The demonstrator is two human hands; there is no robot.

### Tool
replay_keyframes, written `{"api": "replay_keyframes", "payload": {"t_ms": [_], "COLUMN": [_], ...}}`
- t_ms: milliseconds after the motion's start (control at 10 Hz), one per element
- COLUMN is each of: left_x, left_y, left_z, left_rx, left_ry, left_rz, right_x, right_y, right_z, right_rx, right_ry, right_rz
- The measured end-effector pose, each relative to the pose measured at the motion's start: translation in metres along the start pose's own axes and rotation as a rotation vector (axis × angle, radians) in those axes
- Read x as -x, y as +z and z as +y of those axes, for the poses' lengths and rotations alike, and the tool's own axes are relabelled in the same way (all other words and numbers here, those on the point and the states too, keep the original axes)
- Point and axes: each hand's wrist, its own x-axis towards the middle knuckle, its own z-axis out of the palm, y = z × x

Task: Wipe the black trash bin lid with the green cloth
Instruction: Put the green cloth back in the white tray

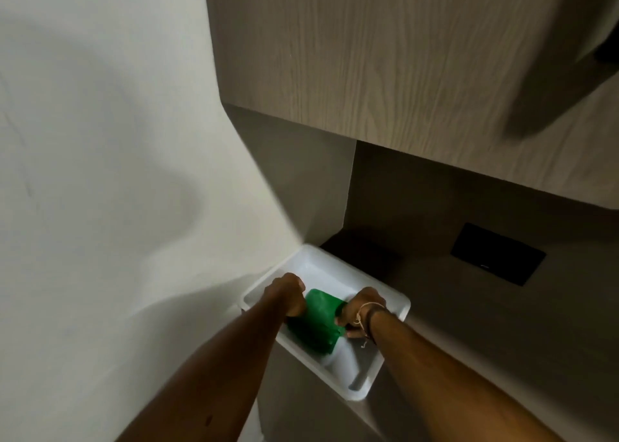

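Observation:
A green cloth [318,321] hangs over a small white basin [335,267] set against the white wall. My left hand [289,295] grips the cloth's left edge with closed fingers. My right hand [363,311], with a string band and a dark band at the wrist, is shut on the cloth's right edge. Both forearms reach down from the lower frame to the basin. No black trash bin lid shows anywhere in the head view.
A wood-grain cabinet [385,56] juts out overhead, close above the basin. A black rectangular plate [497,254] sits on the dark panel to the right. The plain white wall [100,173] fills the left side.

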Motion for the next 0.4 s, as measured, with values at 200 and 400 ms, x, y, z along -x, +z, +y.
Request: {"api": "replay_keyframes", "payload": {"t_ms": [200, 400], "left_x": [0.000, 0.042], "left_y": [0.001, 0.010], "left_z": [-0.010, -0.010], "left_rx": [-0.356, -0.659], "left_ry": [-0.007, 0.125], "left_rz": [0.164, 0.430], "right_x": [-0.007, 0.019], "right_y": [0.003, 0.002], "right_z": [0.009, 0.031], "right_rx": [0.561, 0.615], "right_ry": [-0.192, -0.328], "right_rz": [0.281, 0.388]}}
